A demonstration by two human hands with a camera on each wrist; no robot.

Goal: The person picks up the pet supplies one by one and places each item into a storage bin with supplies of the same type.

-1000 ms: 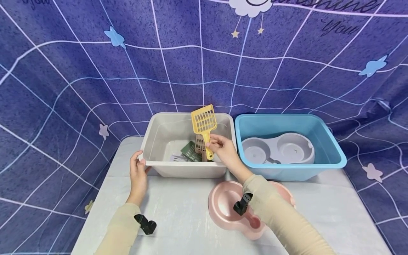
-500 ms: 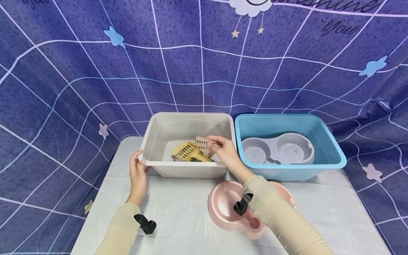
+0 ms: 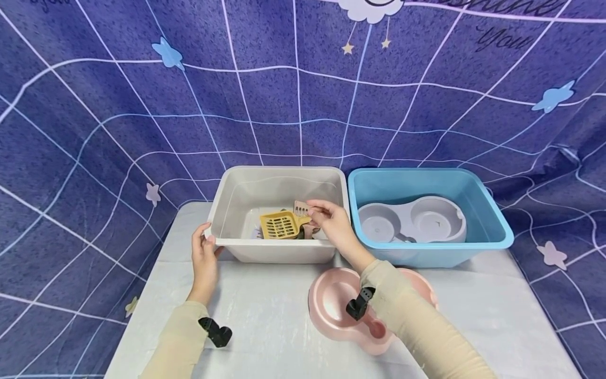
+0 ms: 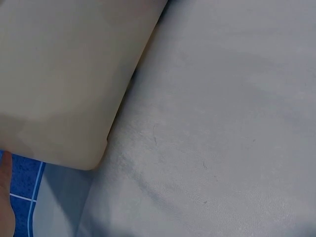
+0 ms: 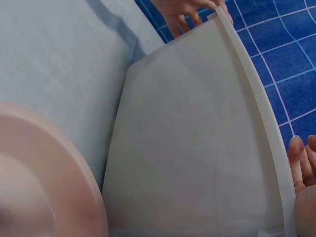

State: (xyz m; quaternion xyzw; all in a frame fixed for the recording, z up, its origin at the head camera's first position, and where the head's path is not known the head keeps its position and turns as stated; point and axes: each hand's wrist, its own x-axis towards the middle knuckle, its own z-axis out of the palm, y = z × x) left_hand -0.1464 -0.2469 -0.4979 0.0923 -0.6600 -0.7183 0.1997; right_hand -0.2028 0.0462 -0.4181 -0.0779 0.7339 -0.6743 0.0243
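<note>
My left hand (image 3: 205,263) grips the front left corner of the light grey litter box (image 3: 279,253); in the right wrist view its fingers (image 5: 186,14) curl at the rim. Over the box's right half, my right hand (image 3: 333,223) pinches the handle end of a yellow litter scoop (image 3: 279,226), whose slotted head points left, down inside the box. Behind it a pinkish-brown slotted scoop (image 3: 300,207) is partly hidden by the yellow one and my fingers. The right wrist view shows the box's outer wall (image 5: 173,133) with my right fingertips (image 5: 296,148) past its rim.
A blue bin (image 3: 497,239) stands right of the box, with a grey double bowl (image 3: 402,213) inside. Under my right forearm lies a pink double bowl (image 3: 326,331) on the white-covered table (image 3: 260,316). A purple patterned cloth (image 3: 265,95) hangs behind.
The yellow scoop has gone from upright above the rim down into the box, its head swinging left. The pinkish-brown scoop has shifted slightly. My left hand has stayed at the corner.
</note>
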